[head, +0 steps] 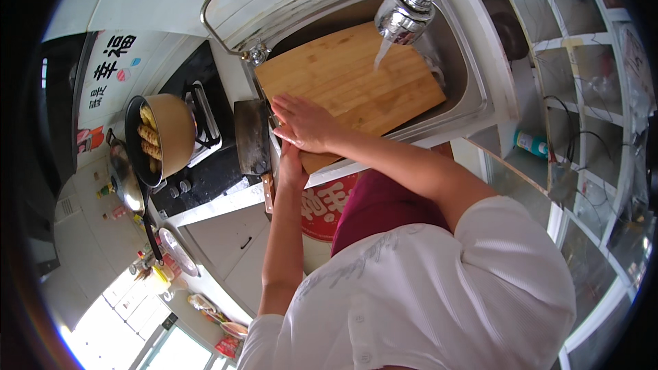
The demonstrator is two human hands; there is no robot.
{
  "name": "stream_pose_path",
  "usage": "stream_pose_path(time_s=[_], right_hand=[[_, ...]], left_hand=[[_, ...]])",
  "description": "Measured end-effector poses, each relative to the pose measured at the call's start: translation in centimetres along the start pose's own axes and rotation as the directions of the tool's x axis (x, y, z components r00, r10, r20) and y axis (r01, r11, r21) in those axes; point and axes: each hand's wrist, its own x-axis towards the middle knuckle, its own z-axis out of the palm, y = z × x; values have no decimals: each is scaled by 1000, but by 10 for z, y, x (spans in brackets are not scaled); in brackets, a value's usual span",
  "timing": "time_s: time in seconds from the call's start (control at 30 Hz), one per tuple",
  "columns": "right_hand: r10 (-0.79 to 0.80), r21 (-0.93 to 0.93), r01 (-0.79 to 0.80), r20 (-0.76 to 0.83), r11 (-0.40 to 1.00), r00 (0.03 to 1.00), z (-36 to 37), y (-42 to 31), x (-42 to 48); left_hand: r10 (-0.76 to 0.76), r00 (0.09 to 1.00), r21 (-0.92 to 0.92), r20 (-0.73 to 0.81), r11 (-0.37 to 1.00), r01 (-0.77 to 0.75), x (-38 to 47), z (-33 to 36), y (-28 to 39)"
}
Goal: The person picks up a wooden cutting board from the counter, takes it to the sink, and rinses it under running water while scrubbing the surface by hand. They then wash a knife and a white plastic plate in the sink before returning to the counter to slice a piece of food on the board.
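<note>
A wooden cutting board (349,77) lies tilted across the steel sink, and water runs onto it from the chrome faucet (406,15). My right hand (303,123) rests with fingers extended over the board's left end, wet, its palm side against my left hand. My left hand (292,162) is at the board's near left corner, mostly covered by the right one, so its fingers are hidden. Just left of my hands, a cleaver (252,136) with a dark blade and wooden handle lies on the counter beside the sink.
Left of the cleaver, a deep pan (175,136) holding browned food stands by the gas stove (205,133). A glass lid (126,180) is behind it. A curved metal spout (205,10) rises at the sink's back left corner. Shelving with a green bottle (531,144) stands at right.
</note>
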Motion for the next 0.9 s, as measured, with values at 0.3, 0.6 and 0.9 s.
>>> stream_pose_path(time_s=[0.3, 0.6, 0.9], right_hand=[[389, -636, -630, -496, 446, 776, -87, 186, -75], [690, -79, -702, -132, 708, 712, -158, 49, -100], [625, 367, -829, -781, 422, -27, -219, -95, -397]], left_hand=[[-58, 987, 203, -149, 975, 88, 24, -12, 6], [110, 966, 684, 232, 688, -243, 45, -46, 42], [-171, 770, 574, 614, 766, -287, 94, 131, 48]])
